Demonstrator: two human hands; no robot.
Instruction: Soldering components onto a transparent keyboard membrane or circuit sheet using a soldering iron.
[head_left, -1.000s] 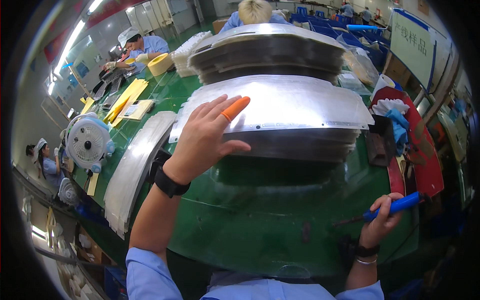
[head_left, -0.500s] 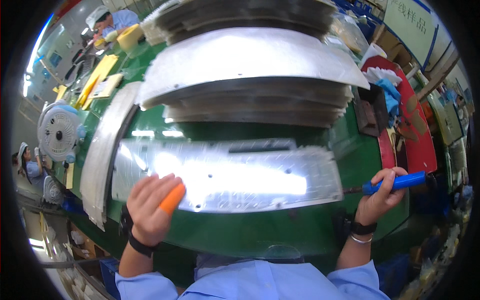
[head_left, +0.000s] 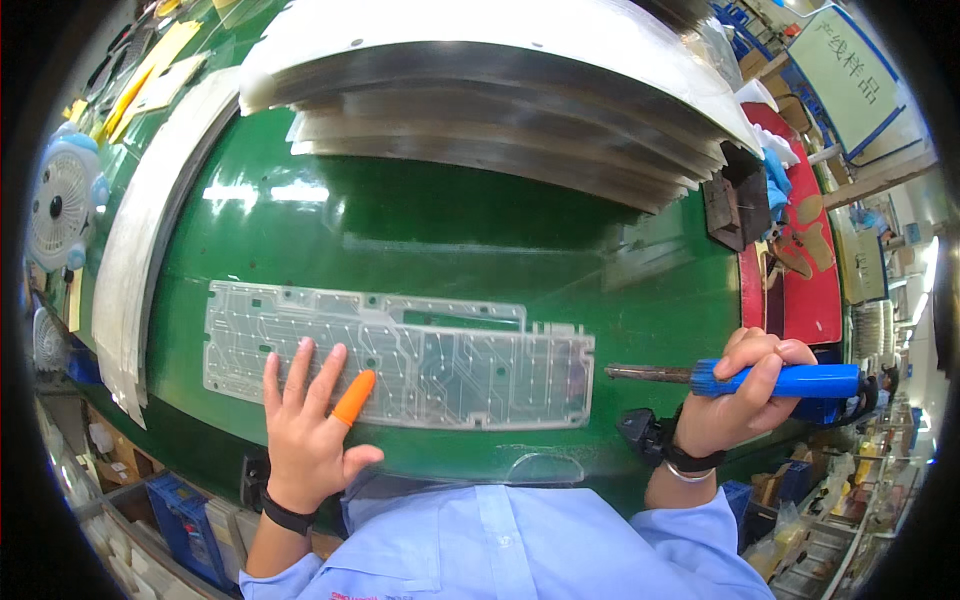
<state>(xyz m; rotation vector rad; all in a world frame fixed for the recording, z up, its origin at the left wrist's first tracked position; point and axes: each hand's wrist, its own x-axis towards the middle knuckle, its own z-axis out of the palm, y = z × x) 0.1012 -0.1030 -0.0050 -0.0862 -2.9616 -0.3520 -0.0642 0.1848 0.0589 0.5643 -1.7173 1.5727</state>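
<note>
A clear, flexible keyboard membrane sheet [head_left: 465, 375] with pale printed traces lies flat on the green table. My left hand [head_left: 310, 425] rests on its near left part, fingers spread, with an orange finger cot [head_left: 353, 398] on the index finger. To the right of the sheet, my right hand [head_left: 745, 385] is closed around the blue handle of a soldering iron [head_left: 648, 374]. Its dark metal tip points left and stands a little apart from the sheet's right edge.
Large stacks of thin sheets [head_left: 500, 110] stand at the far side, and another stack [head_left: 150, 230] lies along the left. At the right are a dark metal box [head_left: 733, 205] and a red board [head_left: 825, 290]. A small fan [head_left: 62, 205] stands far left.
The view has tipped downward and the glare on the membrane has faded. My left fingers have spread apart. The soldering iron's tip has drawn back from the sheet's right edge.
</note>
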